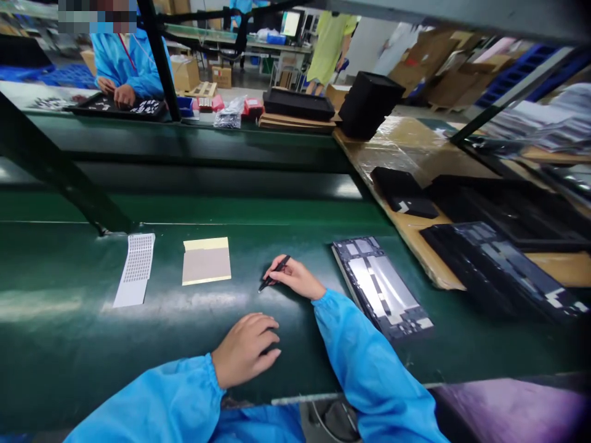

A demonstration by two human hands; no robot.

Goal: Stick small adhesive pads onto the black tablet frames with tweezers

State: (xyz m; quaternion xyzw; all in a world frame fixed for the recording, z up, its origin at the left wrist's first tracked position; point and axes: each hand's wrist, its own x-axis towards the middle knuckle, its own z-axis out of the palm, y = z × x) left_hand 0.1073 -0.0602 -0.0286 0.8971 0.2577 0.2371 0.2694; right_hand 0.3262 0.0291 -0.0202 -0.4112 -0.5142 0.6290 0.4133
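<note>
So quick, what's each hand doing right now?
Left hand: holding nothing, resting palm down on the green belt.
Right hand: closed on black tweezers.

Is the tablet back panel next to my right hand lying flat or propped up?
Flat. The tablet back panel lies inner side up on the green belt, beside the right hand, which holds black tweezers.

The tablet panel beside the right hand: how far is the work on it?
Done: nothing I can tell. In hand: the right hand holds black tweezers, tip on the belt; the left hand rests empty. Left: the tablet panel, sticker sheet and tan pad lie untouched.
</note>
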